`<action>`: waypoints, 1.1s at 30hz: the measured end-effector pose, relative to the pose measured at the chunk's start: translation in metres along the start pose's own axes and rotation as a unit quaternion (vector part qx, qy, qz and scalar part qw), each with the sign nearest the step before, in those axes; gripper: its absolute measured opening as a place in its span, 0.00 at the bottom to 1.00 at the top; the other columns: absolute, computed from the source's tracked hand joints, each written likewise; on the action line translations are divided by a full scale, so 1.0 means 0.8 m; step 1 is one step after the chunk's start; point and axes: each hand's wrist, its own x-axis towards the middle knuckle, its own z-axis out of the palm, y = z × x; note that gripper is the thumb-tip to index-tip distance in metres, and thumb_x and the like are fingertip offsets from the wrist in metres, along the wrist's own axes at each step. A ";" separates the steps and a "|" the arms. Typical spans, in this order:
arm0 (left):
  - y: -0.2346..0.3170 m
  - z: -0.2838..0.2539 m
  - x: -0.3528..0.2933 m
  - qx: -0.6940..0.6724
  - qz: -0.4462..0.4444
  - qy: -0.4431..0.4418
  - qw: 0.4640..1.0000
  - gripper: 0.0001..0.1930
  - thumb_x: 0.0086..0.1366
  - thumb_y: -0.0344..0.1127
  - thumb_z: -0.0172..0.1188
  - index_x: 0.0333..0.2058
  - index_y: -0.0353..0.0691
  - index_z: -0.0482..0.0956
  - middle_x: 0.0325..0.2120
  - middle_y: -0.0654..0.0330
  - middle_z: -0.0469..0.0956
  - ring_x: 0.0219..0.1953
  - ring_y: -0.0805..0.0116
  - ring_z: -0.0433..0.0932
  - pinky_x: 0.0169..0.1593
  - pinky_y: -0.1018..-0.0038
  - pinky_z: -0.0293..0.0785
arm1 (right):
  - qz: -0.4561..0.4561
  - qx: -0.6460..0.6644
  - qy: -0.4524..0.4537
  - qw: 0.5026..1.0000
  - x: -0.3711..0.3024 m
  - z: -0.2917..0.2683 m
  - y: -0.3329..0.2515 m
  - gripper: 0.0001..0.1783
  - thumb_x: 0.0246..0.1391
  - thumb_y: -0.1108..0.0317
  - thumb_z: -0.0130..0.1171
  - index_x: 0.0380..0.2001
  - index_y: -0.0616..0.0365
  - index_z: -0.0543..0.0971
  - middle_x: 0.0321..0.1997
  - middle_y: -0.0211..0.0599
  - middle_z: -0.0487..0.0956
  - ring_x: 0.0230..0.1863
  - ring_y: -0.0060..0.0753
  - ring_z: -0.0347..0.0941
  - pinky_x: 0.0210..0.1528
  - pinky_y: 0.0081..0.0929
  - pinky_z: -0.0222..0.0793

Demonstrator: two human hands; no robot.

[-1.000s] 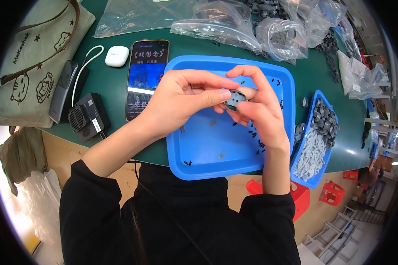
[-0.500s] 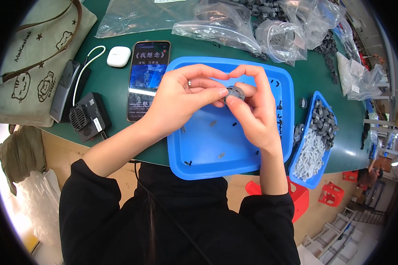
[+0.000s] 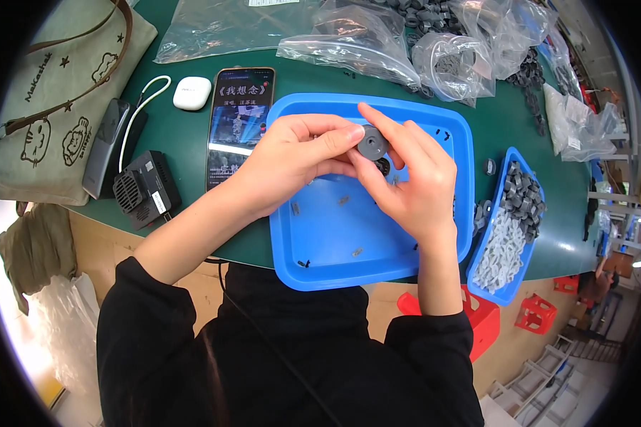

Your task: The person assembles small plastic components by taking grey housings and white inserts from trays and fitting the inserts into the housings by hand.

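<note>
Over the blue tray (image 3: 349,275) I hold a dark grey round plastic part (image 3: 372,144) with a small hole at its middle, its flat face turned up. My left hand (image 3: 306,148) pinches its left edge between thumb and fingers. On the other side, my right hand (image 3: 414,174) is closed round it, with the thumb below and the index finger above. Just under the disc, by the right fingers, shows a darker ring-shaped piece (image 3: 383,166); whether it is held or joined to the disc I cannot tell. Several tiny black and pale pieces (image 3: 357,252) lie in the tray.
At the right stands a smaller blue tray (image 3: 470,274) with dark grey parts (image 3: 522,196) and pale grey pieces (image 3: 497,257). Clear plastic bags (image 3: 349,50) line the back. To the left lie a phone (image 3: 238,128), a white case (image 3: 191,92), a black device (image 3: 148,188) and a cloth bag (image 3: 64,92).
The round part has turned so its flat face shows upward. My right index finger has straightened out, and both hands have shifted slightly.
</note>
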 end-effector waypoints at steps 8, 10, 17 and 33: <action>-0.003 -0.008 0.002 -0.010 -0.052 -0.023 0.998 0.15 0.65 0.40 0.54 0.43 0.34 0.75 0.38 0.60 0.76 0.42 0.74 0.74 0.46 0.76 0.71 | 0.057 0.092 -0.091 0.990 0.001 -0.012 0.001 0.27 0.39 0.76 0.61 0.49 0.53 0.76 0.22 0.33 0.69 0.19 0.27 0.65 0.22 0.22 0.65; -0.003 -0.007 0.002 -0.006 -0.054 -0.027 0.998 0.15 0.65 0.40 0.54 0.43 0.34 0.75 0.39 0.60 0.76 0.41 0.74 0.74 0.46 0.75 0.71 | 0.045 0.095 -0.100 0.989 0.001 -0.015 0.002 0.28 0.39 0.77 0.60 0.50 0.53 0.75 0.22 0.33 0.69 0.19 0.28 0.65 0.22 0.22 0.65; -0.009 0.003 0.009 0.011 -0.036 0.017 0.999 0.17 0.66 0.40 0.51 0.46 0.33 0.73 0.42 0.57 0.75 0.44 0.70 0.74 0.47 0.73 0.71 | 0.083 0.080 -0.093 0.989 -0.001 -0.021 0.015 0.23 0.42 0.73 0.60 0.47 0.51 0.76 0.24 0.34 0.72 0.21 0.28 0.68 0.23 0.23 0.66; -0.009 0.023 -0.002 0.408 0.063 -0.009 0.911 0.10 0.60 0.28 0.53 0.39 0.34 0.77 0.37 0.58 0.78 0.40 0.73 0.74 0.45 0.76 0.68 | 0.436 -0.257 0.063 0.860 -0.123 -0.282 0.144 0.25 0.42 0.50 0.65 0.33 0.63 0.77 0.21 0.37 0.76 0.24 0.25 0.72 0.28 0.24 0.67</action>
